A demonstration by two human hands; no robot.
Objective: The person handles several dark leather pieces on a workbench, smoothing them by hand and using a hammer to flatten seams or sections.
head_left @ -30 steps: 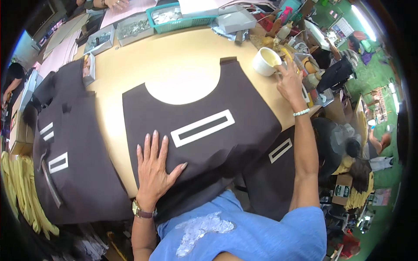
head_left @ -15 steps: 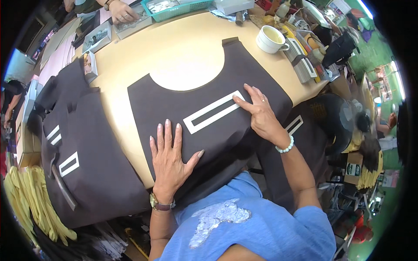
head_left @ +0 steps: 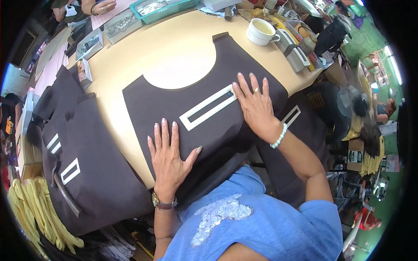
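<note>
A dark brown panel (head_left: 174,104) with a curved cut-out lies in front of me, partly over the table edge. On it sits a white rectangular frame (head_left: 213,114) with a long slot; a small dark spot shows in the slot's right end. My left hand (head_left: 167,167) rests flat on the panel, below and left of the frame, fingers spread. My right hand (head_left: 257,104) lies palm down on the panel at the frame's right end, fingers stretched out, fingertips touching or just beside it. Neither hand grips anything.
At left is another dark piece (head_left: 100,174) with white frames and a hammer (head_left: 66,193). Yellow strips (head_left: 39,217) hang below it. A white cup (head_left: 260,32), small-parts boxes (head_left: 89,45) and a teal basket (head_left: 163,14) stand along the far side. Another person's hand (head_left: 104,6) is there.
My right hand has turned from pointing fingers at the frame's end to lying flat beside it. My left hand stays put. The other person's hand has left the parts box.
</note>
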